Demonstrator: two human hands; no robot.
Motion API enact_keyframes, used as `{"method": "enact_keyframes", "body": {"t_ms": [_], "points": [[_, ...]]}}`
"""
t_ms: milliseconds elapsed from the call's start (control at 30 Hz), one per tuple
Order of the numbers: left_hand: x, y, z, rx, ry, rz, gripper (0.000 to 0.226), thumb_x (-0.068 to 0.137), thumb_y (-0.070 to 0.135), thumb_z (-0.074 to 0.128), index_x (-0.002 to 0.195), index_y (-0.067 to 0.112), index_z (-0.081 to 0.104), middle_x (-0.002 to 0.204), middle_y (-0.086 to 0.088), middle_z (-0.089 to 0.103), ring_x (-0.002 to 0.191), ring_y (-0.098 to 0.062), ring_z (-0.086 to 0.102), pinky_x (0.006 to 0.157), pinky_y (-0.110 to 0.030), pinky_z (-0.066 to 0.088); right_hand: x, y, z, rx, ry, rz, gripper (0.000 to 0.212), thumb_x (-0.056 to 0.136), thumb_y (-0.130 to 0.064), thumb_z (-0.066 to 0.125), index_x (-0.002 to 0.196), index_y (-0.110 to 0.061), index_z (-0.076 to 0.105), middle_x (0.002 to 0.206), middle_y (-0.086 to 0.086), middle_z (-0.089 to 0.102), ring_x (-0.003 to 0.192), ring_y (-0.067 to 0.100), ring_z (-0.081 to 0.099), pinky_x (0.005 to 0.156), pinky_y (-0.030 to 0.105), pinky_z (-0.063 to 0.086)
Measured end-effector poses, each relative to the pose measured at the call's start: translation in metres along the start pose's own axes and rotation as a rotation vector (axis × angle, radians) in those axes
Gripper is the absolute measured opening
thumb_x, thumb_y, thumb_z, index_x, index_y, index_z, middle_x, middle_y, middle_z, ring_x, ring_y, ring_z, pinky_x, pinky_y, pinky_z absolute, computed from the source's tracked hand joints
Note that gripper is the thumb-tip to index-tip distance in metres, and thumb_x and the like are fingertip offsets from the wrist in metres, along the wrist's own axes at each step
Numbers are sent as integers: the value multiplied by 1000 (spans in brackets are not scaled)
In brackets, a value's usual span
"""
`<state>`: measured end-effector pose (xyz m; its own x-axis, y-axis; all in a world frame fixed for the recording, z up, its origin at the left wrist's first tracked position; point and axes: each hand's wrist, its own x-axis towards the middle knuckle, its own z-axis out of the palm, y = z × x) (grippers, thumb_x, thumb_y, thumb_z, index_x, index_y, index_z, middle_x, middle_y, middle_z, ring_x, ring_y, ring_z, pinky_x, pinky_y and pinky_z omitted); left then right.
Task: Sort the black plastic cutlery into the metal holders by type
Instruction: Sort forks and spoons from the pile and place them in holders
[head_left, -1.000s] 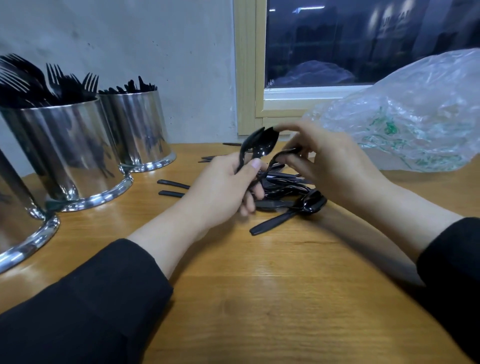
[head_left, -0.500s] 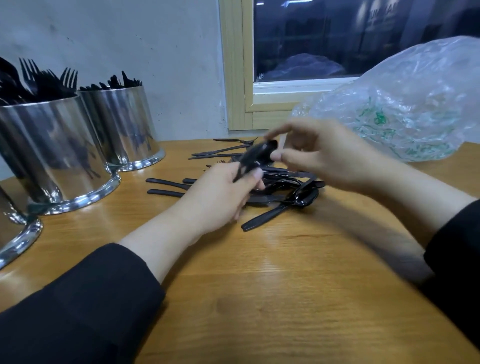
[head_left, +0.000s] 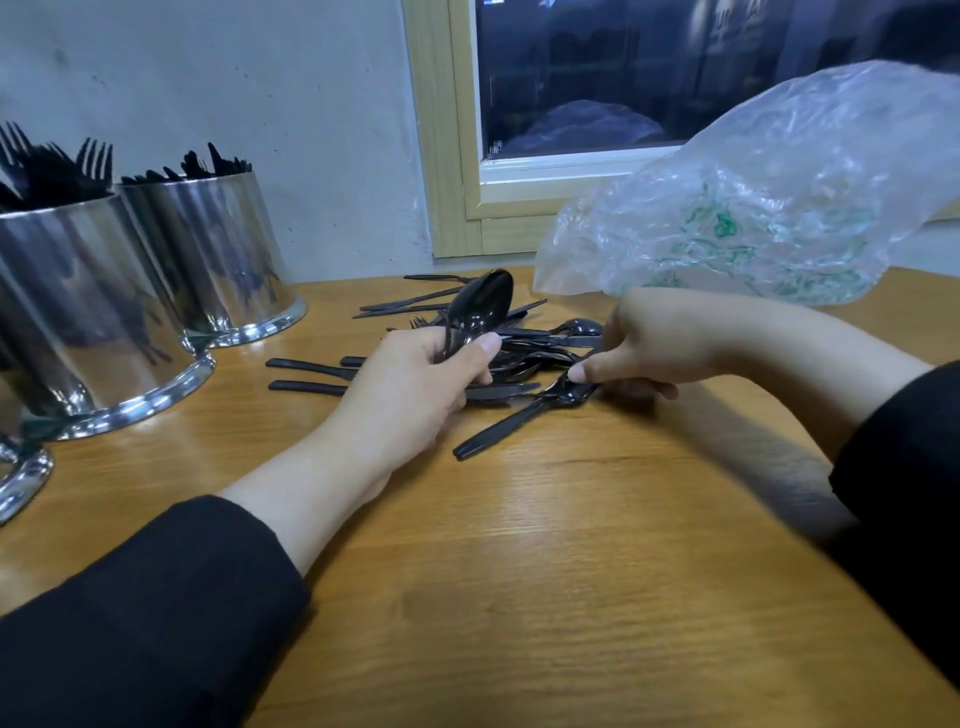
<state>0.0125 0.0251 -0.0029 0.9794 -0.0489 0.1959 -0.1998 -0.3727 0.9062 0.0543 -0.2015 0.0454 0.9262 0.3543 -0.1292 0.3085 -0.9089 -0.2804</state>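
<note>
Wooden table (head_left: 519, 597), mid-frame: left hand (head_left: 410, 384) grips a bunch of spoons (head_left: 480, 306), right hand (head_left: 654, 343) pinches another spoon (head_left: 563, 395) off the cutlery pile (head_left: 524, 353). That bunch could fan out and slip, or a knife sneaks in before the metal holders (head_left: 218, 249), upper left.

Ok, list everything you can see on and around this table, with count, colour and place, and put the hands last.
shiny metal cylindrical holders: three in view, silver, left side of the table; one holds forks, one is cut off at the edge
loose black plastic cutlery pile: count unclear, black, table centre
clear crumpled plastic bag: one, green print, back right
wooden table: one, light brown
wood-framed window: one, dark glass, behind
left hand: grips black plastic spoons, bowls up
right hand: pinches a black spoon on the table
</note>
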Motion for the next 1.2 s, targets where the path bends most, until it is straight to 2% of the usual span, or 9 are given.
{"method": "enact_keyframes", "body": {"t_ms": [167, 267, 500, 600, 733, 867, 1000, 1100, 1200], "points": [[1, 3, -3, -82, 77, -5, 28, 99, 40, 60, 99, 12, 63, 61, 7, 42, 47, -11, 34, 47, -27, 29, 0, 4, 0, 29, 90, -11, 36, 91, -36, 65, 70, -7, 69, 48, 1, 62, 43, 9, 49, 49, 17, 38], [3, 8, -5, -158, 165, -3, 17, 104, 30, 52, 96, 16, 60, 66, 4, 46, 46, -8, 36, 44, -24, 32, -3, 9, -7, 109, 199, -61, 30, 90, -32, 64, 70, -10, 65, 52, 2, 64, 46, 11, 48, 55, 26, 40], [3, 8, -6, -118, 179, 66, 27, 107, 33, 47, 94, 19, 65, 56, 5, 48, 44, -10, 38, 43, -26, 33, -9, 17, -20, 167, 394, -184, 25, 89, -29, 67, 70, -15, 62, 54, 1, 60, 42, 7, 40, 48, 25, 35], [4, 10, -7, -73, 252, 125, 30, 107, 35, 46, 87, 19, 62, 50, 5, 49, 47, -15, 44, 52, -36, 41, -11, 18, -23, 230, 490, -271, 23, 90, -27, 68, 72, -13, 62, 56, 4, 60, 46, 8, 41, 48, 22, 33], [1, 16, -6, -32, 197, 152, 31, 107, 30, 45, 86, 17, 64, 76, -3, 75, 70, -19, 72, 73, -39, 60, -11, 8, -18, 227, 524, -393, 21, 92, -31, 66, 75, -19, 62, 62, 2, 60, 51, 6, 43, 50, 21, 34], [-9, 21, 3, -85, -35, 88, 28, 107, 32, 44, 102, 13, 64, 74, -8, 73, 51, -23, 62, 50, -33, 52, -4, -6, -8, 136, 621, -466, 19, 93, -33, 64, 79, -21, 61, 64, -4, 58, 59, 8, 46, 53, 23, 37], [-11, 19, 5, -160, -112, 46, 33, 102, 40, 55, 101, 8, 62, 62, -1, 40, 45, -13, 28, 42, -22, 23, -3, -11, -4, 197, 664, -487, 20, 97, -35, 61, 78, -28, 61, 65, -6, 58, 59, 4, 47, 56, 18, 36], [-9, 17, 5, -194, -75, 33, 23, 99, 33, 62, 89, 12, 60, 59, 6, 36, 47, -14, 27, 41, -22, 24, 8, 2, -2, 296, 747, -400, 20, 100, -36, 54, 86, -27, 64, 73, -6, 65, 68, 9, 59, 69, 29, 48], [-7, 16, 4, -164, -11, 54, 26, 102, 38, 56, 85, 18, 56, 61, 4, 41, 48, -17, 37, 43, -26, 32, 26, 25, 7, 162, 615, -206, 21, 102, -30, 52, 114, -23, 68, 100, -3, 71, 93, 16, 65, 82, 32, 50]]}}
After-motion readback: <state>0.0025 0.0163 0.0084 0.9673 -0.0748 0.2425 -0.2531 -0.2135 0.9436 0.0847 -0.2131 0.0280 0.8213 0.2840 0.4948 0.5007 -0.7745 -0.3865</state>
